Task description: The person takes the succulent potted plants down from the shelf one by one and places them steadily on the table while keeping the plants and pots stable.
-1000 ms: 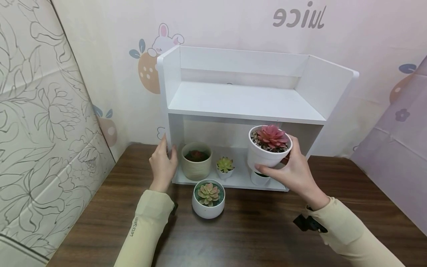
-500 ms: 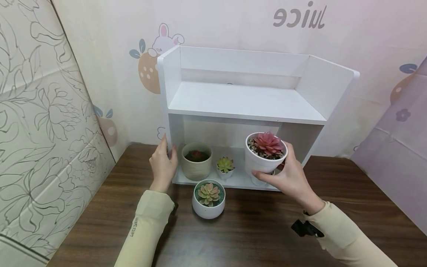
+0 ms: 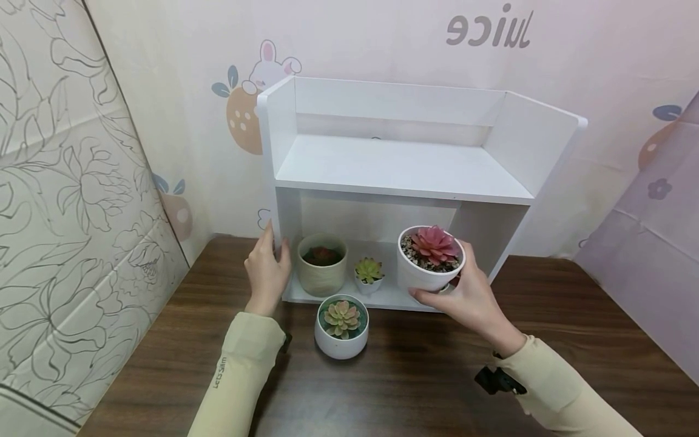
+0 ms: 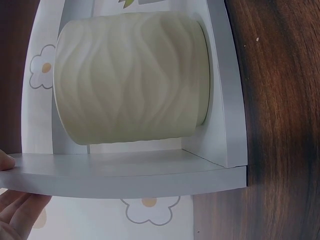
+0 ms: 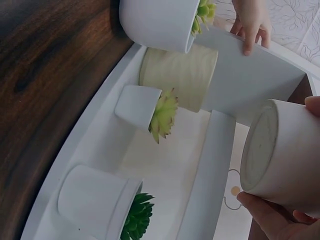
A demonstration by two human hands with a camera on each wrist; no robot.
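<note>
My right hand (image 3: 469, 297) grips a white pot with a pink succulent (image 3: 434, 246), holding it raised before the lower shelf; the right wrist view shows the pot's underside (image 5: 260, 145). With my left hand (image 3: 266, 273) I hold the left side panel of the white shelf unit (image 3: 404, 167), thumb on one face and fingers on the other. Inside the lower level stand a cream wavy pot (image 4: 132, 77), a small white pot with a yellow-green succulent (image 3: 368, 273) and a white pot with a dark green plant (image 5: 97, 200), mostly hidden in the head view.
A round white pot with a pale succulent (image 3: 341, 328) stands on the dark wooden table (image 3: 382, 388), in front of the shelf unit. Patterned sheets cover the wall (image 3: 382, 48) behind and the left side (image 3: 76, 170).
My right hand has lowered the pink succulent's pot and shifted it a little to the left. The left hand stays on the side panel.
</note>
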